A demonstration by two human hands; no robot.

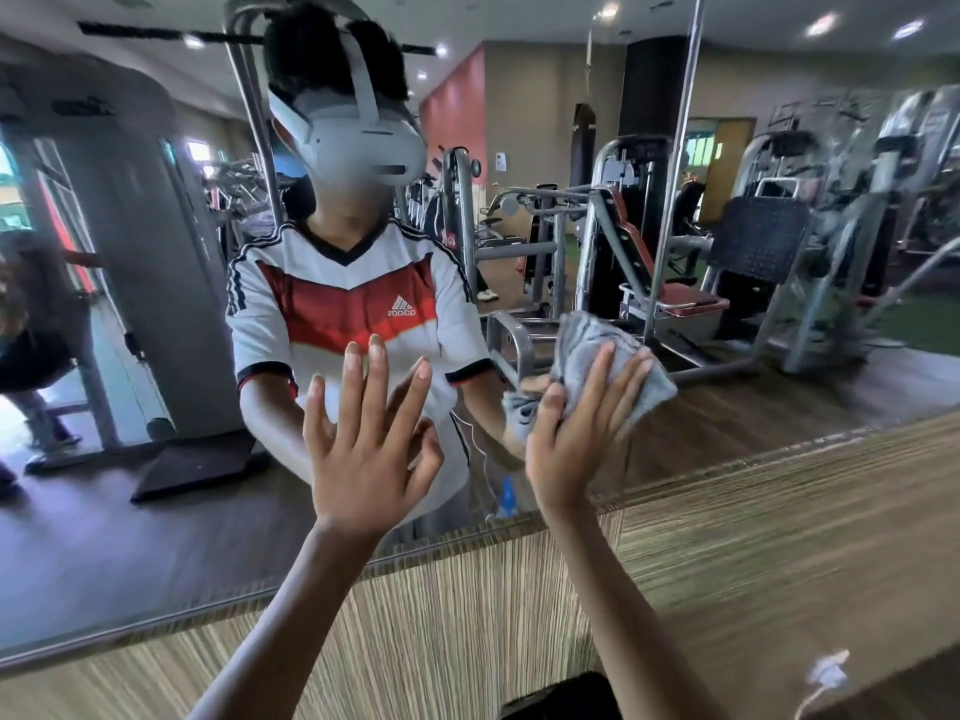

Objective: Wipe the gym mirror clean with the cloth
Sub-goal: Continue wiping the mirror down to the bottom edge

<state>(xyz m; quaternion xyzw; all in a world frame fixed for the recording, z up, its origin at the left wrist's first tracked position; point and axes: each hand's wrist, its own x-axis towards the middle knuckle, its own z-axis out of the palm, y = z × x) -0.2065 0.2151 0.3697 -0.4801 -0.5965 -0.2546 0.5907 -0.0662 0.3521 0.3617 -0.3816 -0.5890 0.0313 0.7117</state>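
Note:
The large wall mirror [545, 122] fills the upper part of the view and reflects a person in a white and red shirt with a headset. My left hand [366, 433] lies flat against the glass with fingers spread and straight, holding nothing. To its right, my right hand [582, 428] presses a crumpled grey cloth [597, 345] against the mirror; its fingers stretch over the cloth and the thumb hooks round the cloth's lower left edge.
A striped wood-grain panel [727, 537] runs below the mirror's bottom edge. A vertical seam [675, 174] splits the mirror right of the cloth. A white cable [826, 678] hangs at lower right. Gym machines appear only as reflections.

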